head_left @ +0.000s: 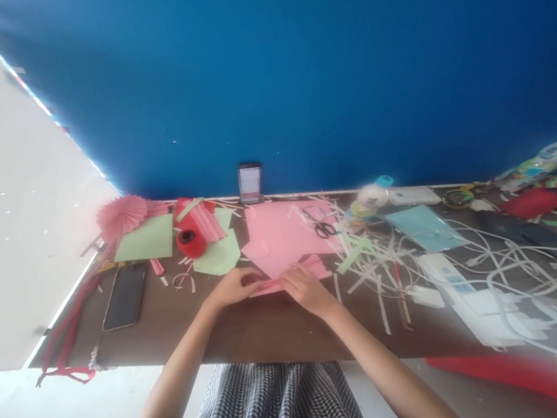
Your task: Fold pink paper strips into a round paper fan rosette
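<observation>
In the head view, the left hand (238, 286) is pinching near the left end of a folded pink paper (269, 287) lying crosswise on the dark table (267, 331), while the right hand (304, 290) is gripping its middle, pleats spreading rightward.

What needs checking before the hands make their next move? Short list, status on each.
1. Both hands at the folded pink paper: ok, left hand at its left end, right hand further right.
2. Creases even: cannot tell, fingers cover part and detail is soft.
3. Scissors apart from the hands: ok, they lie beyond the right hand.
4. Table to the right free of scraps: not ok, paper strips are heaped there.
5. Power strip apart from the right arm: ok.
6. Upright phone screen readable: cannot tell, it is blurred.
</observation>
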A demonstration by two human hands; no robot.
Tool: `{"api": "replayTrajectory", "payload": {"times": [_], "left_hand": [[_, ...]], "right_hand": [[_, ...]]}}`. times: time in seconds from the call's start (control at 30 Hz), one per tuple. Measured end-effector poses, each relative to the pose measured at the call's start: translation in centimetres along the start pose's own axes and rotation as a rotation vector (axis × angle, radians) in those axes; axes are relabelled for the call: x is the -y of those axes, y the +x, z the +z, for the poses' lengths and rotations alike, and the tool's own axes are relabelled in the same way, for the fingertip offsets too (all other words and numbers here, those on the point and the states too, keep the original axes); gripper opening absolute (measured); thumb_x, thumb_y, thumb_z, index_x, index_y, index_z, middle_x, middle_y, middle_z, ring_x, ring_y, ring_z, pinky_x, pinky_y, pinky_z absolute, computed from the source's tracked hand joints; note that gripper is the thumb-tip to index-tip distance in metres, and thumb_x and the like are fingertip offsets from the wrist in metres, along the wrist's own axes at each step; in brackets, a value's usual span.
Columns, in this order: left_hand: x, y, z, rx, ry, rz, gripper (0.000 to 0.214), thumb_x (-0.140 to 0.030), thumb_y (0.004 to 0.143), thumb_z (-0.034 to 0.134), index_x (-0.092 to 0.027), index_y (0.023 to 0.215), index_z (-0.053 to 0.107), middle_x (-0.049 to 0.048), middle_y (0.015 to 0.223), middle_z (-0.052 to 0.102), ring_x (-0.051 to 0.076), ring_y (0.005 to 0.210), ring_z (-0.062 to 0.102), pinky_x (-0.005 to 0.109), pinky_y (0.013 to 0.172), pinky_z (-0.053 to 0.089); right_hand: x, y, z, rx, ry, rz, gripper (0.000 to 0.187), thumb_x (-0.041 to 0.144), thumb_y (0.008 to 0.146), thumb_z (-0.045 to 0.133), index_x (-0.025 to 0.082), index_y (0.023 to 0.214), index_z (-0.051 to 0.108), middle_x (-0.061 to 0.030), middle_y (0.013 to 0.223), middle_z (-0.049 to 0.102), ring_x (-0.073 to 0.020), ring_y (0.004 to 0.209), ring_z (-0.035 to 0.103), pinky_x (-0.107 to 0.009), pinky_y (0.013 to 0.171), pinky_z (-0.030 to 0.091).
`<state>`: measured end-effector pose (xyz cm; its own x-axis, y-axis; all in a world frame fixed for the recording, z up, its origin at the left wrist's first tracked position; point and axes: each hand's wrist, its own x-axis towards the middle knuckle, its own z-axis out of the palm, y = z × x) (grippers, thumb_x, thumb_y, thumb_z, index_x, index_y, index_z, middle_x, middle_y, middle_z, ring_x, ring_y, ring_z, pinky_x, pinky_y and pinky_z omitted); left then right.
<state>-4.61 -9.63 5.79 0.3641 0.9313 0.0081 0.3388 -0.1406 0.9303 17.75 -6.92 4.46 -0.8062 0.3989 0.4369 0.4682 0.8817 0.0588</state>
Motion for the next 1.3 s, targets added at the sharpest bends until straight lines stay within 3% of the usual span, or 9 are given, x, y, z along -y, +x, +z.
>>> {"api": "replayTrajectory", "payload": {"times": [0.17, 0.4, 0.47, 0.57, 0.67, 0.77, 0.97, 1.07, 1.3], "left_hand": [[-1.9, 1.2, 0.8, 0.144, 0.310, 0.041, 0.035, -0.038, 0.077, 0.048, -0.013, 0.054, 0.054, -0.0017, 0.046, 0.048, 0.007, 0.044, 0.036, 0.021, 0.045, 0.025], [-1.5, 0.8, 2.8, 0.143, 0.125, 0.003, 0.027, -0.026, 0.080, 0.040, -0.012, 0.065, 0.057, -0.0018, 0.052, 0.054, 0.008, 0.048, 0.044, 0.019, 0.049, 0.033], [-1.1, 0.7, 3.6, 0.058, 0.106, -0.019, 0.023, -0.023, 0.078, 0.041, -0.012, 0.068, 0.059, -0.0019, 0.053, 0.054, 0.008, 0.048, 0.045, 0.018, 0.049, 0.033], [-0.8, 0.7, 4.5, -0.092, 0.146, -0.026, 0.020, -0.018, 0.074, 0.043, -0.012, 0.070, 0.061, -0.0016, 0.057, 0.055, 0.008, 0.050, 0.045, 0.018, 0.050, 0.033], [-1.1, 0.6, 5.1, -0.148, 0.228, -0.004, 0.020, -0.015, 0.073, 0.042, -0.013, 0.063, 0.059, -0.0022, 0.053, 0.051, 0.008, 0.049, 0.041, 0.018, 0.050, 0.031], [-1.7, 0.4, 5.4, -0.177, 0.349, 0.047, 0.018, -0.013, 0.071, 0.043, -0.014, 0.056, 0.054, -0.0033, 0.051, 0.046, 0.007, 0.048, 0.036, 0.018, 0.050, 0.028], [-2.2, 0.9, 5.9, -0.214, 0.366, 0.100, 0.014, -0.016, 0.073, 0.045, -0.015, 0.071, 0.059, -0.0021, 0.056, 0.052, 0.008, 0.049, 0.040, 0.019, 0.052, 0.031], [-2.5, 1.6, 6.0, -0.283, 0.296, 0.072, 0.023, -0.022, 0.077, 0.046, -0.015, 0.094, 0.060, 0.0002, 0.066, 0.060, 0.009, 0.053, 0.047, 0.019, 0.054, 0.035], [-3.6, 1.9, 6.7, -0.231, 0.297, 0.086, 0.023, -0.020, 0.080, 0.041, -0.014, 0.078, 0.063, 0.0005, 0.061, 0.061, 0.009, 0.051, 0.048, 0.018, 0.052, 0.036]], "right_hand": [[0.6, 0.5, -0.8, -0.068, -0.067, -0.046, 0.022, 0.006, 0.084, 0.040, 0.015, 0.080, 0.060, -0.0060, 0.081, 0.064, -0.0170, 0.081, 0.056, -0.039, 0.087, 0.040], [1.1, -0.8, -1.3, -0.195, -0.079, 0.058, 0.028, 0.003, 0.084, 0.040, 0.019, 0.102, 0.056, -0.0048, 0.104, 0.062, -0.0179, 0.111, 0.048, -0.043, 0.100, 0.027], [1.3, -1.2, -0.9, -0.241, -0.010, 0.188, 0.035, 0.004, 0.084, 0.038, 0.020, 0.112, 0.051, -0.0073, 0.113, 0.057, -0.0199, 0.117, 0.042, -0.045, 0.101, 0.027], [1.7, -1.5, -0.2, -0.445, 0.173, 0.537, 0.042, 0.014, 0.083, 0.042, 0.019, 0.125, 0.039, -0.0139, 0.127, 0.042, -0.0259, 0.123, 0.034, -0.049, 0.098, 0.030], [2.1, -1.0, -0.4, -0.596, 0.574, 0.870, 0.053, 0.029, 0.081, 0.048, 0.018, 0.130, 0.028, -0.0161, 0.125, 0.043, -0.0252, 0.111, 0.047, -0.044, 0.087, 0.043], [2.3, 0.1, -1.4, -0.559, 0.908, 1.040, 0.047, 0.037, 0.076, 0.055, 0.015, 0.116, 0.045, -0.0104, 0.098, 0.060, -0.0205, 0.086, 0.059, -0.034, 0.071, 0.048], [2.2, 1.5, -3.4, -0.565, 0.867, 1.241, 0.030, 0.041, 0.068, 0.061, 0.012, 0.072, 0.057, 0.0004, 0.057, 0.054, -0.0132, 0.056, 0.048, -0.024, 0.050, 0.039], [2.4, 1.4, -3.5, -0.523, 0.874, 1.253, 0.029, 0.040, 0.067, 0.062, 0.014, 0.061, 0.052, 0.0042, 0.049, 0.045, -0.0100, 0.049, 0.040, -0.022, 0.045, 0.033], [2.6, 1.5, -3.5, -0.672, 0.853, 1.257, 0.025, 0.035, 0.069, 0.059, 0.015, 0.059, 0.048, 0.0048, 0.051, 0.043, -0.0092, 0.050, 0.038, -0.021, 0.046, 0.032]]}}
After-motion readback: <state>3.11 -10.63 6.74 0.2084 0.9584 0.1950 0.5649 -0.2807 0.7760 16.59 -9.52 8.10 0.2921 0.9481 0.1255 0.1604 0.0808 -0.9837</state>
